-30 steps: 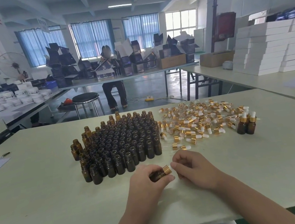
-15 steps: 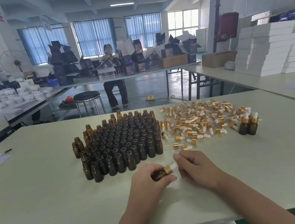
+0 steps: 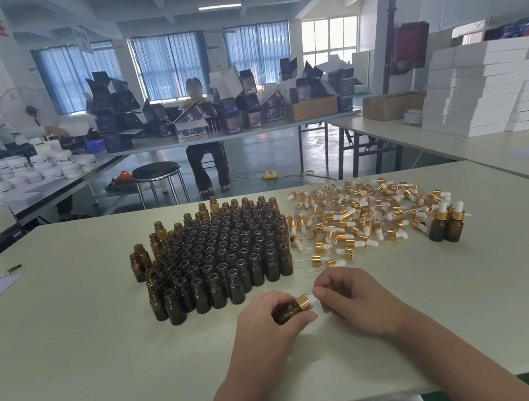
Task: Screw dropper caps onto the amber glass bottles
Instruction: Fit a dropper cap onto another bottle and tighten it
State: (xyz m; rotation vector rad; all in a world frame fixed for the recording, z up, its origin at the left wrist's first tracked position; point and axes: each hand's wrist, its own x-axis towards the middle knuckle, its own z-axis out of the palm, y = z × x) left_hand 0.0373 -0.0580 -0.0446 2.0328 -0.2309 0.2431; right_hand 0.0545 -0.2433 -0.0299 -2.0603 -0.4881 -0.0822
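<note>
A black stool [image 3: 156,172] stands beyond the table [image 3: 74,337], stacked white boxes [image 3: 488,89] at right.

Table [image 3: 78,370]: everything below is set on it.
Open bottles [image 3: 216,252]: massed left of centre.
Dropper caps [image 3: 357,219]: strewn just right of them.
Capped bottles [image 3: 445,224]: two stood at the strewn caps' right edge.
Held bottle [image 3: 286,313]: tilted between both hands, in front of the mass.
</note>
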